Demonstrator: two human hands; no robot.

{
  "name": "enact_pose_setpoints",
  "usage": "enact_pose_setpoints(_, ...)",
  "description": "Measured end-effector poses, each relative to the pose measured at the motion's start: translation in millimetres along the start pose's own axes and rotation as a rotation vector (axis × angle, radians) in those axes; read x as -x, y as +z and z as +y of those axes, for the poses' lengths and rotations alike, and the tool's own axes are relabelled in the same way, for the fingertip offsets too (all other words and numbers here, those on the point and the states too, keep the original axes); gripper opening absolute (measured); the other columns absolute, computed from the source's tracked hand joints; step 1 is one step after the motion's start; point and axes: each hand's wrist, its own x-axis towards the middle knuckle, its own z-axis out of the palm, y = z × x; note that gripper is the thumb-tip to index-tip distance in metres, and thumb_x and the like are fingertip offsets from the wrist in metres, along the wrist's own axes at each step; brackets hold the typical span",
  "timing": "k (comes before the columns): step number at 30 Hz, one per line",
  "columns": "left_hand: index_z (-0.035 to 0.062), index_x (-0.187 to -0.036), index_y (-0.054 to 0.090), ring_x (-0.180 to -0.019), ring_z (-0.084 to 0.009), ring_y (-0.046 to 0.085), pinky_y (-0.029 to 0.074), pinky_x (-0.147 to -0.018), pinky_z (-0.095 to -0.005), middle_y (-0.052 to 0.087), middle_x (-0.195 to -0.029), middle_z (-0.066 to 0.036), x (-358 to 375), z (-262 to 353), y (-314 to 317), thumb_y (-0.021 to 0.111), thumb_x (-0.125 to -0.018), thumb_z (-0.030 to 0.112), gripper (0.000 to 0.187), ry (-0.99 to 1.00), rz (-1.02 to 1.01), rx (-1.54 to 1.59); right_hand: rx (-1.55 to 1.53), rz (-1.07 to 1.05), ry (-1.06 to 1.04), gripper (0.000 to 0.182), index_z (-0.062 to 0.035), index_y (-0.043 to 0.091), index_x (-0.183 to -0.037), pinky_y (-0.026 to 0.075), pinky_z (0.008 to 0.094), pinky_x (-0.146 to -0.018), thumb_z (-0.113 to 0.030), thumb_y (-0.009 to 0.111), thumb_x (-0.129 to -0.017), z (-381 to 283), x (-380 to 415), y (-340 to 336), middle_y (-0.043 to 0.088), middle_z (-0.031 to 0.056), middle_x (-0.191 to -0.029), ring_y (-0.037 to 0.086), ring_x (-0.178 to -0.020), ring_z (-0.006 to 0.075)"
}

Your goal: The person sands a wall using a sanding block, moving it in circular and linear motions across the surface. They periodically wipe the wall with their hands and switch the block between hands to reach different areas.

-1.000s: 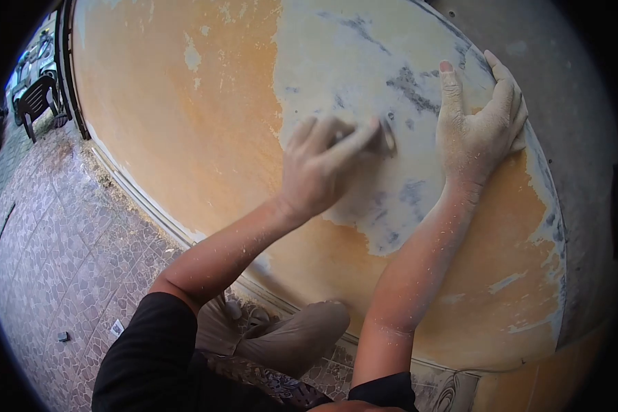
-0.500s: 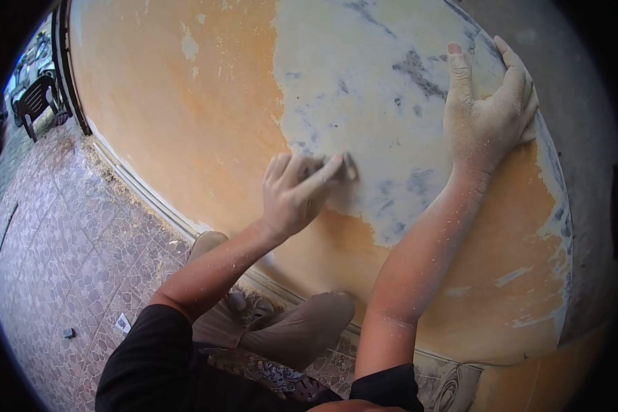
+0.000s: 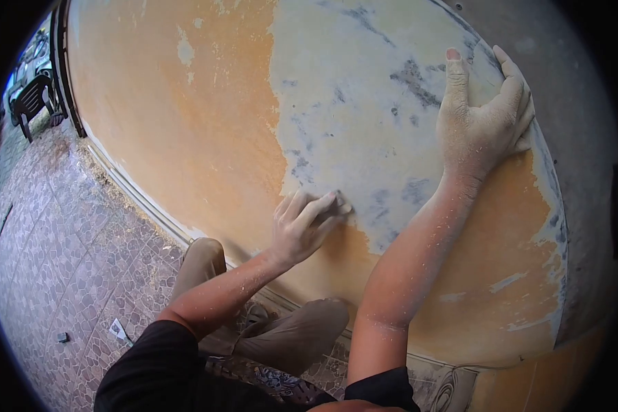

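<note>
My left hand (image 3: 299, 226) is closed, knuckles up, around a small, flat, pale-edged piece (image 3: 345, 207) mostly hidden by the fingers. It works against the wall (image 3: 343, 123), low down where the orange paint (image 3: 206, 137) meets a bared whitish patch with grey blotches. My right hand (image 3: 484, 113), coated in pale dust, braces on the wall's right edge. Its thumb points up across the whitish surface, and the other fingers spread over the edge, some partly hidden behind it.
Bent legs in brown trousers (image 3: 295, 336) lie close under the wall. On the patterned tile floor (image 3: 62, 254) are a small dark block (image 3: 63, 337) and a flat, pale-bladed tool (image 3: 119, 329). A dark plastic chair (image 3: 33, 103) stands far left; a coiled cable (image 3: 448, 391) lies at lower right.
My left hand has moved down the wall with the small piece, from within the whitish patch to its lower border. My right hand stays at the edge; the view has shifted slightly.
</note>
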Motion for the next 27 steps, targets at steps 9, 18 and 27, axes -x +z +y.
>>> enact_pose_setpoints(9, 0.0101, -0.128, 0.066, -0.079, -0.0233, 0.054, 0.045, -0.068, -0.0355, 0.058, -0.092, -0.005, -109, 30, 20, 0.083, -0.073, 0.013, 0.058, 0.086, 0.234, -0.074, -0.036, -0.078, 0.104, 0.061, -0.0190, 0.063, -0.126, 0.021, 0.0533, -0.114, -0.059, 0.074, -0.083, -10, -1, -8, 0.060, 0.0040, -0.130, 0.044, -0.134, 0.0268)
enact_pose_setpoints(18, 0.0159, -0.125, 0.070, -0.077, -0.0182, 0.054, 0.046, -0.067, -0.0340, 0.062, -0.094, -0.001, -8, 2, -6, 0.082, -0.075, 0.012, 0.051, 0.026, -0.066, -0.088, -0.029, -0.070, 0.043, 0.062, -0.0180, 0.065, -0.126, 0.019, 0.0527, -0.115, -0.061, 0.074, -0.082, -3, 1, -5, 0.061, 0.0052, -0.129, 0.045, -0.134, 0.0274)
enact_pose_setpoints(27, 0.0119, -0.128, 0.068, -0.079, -0.0200, 0.053, 0.044, -0.067, -0.0343, 0.060, -0.094, -0.003, -44, 2, 2, 0.077, -0.079, 0.011, 0.050, 0.109, 0.021, -0.126, -0.012, -0.044, 0.046, 0.063, -0.0171, 0.065, -0.125, 0.021, 0.0533, -0.115, -0.062, 0.074, -0.082, -3, 0, -3, 0.061, 0.0061, -0.129, 0.045, -0.133, 0.0286)
